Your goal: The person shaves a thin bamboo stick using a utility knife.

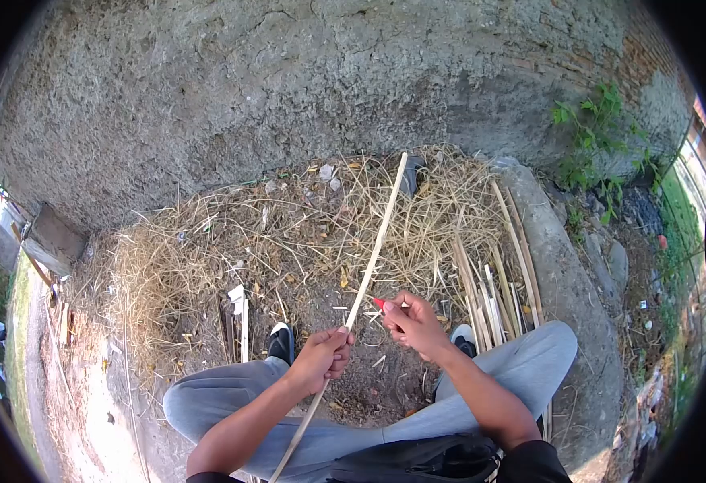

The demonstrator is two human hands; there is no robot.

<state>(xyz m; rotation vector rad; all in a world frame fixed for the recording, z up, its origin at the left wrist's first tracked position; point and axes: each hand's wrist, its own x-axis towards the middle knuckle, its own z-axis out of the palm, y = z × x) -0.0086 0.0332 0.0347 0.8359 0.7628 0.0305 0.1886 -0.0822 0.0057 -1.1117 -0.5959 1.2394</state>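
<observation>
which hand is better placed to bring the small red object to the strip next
Probably the right hand: it holds the small red object, pointing toward the long pale strip, while the left hand is occupied gripping that strip.

- long strip (379,245): pale cream with a faint yellow cast, slightly darker bands crossing it
- small object (379,303): bright red
- loose strips (479,302): mixed beige, tan and brown, some nearly white
- straw (156,294): golden yellow, greyer in places
- soil (313,302): dark grey-brown
- wall (289,88): mottled grey-brown, veined with dark cracks
- bricks (649,55): dull reddish brown
- trousers (216,406): light blue-grey
- shoe (280,346): black, white at the toe
- leafy plant (602,109): vivid green
- bag (401,463): black
</observation>
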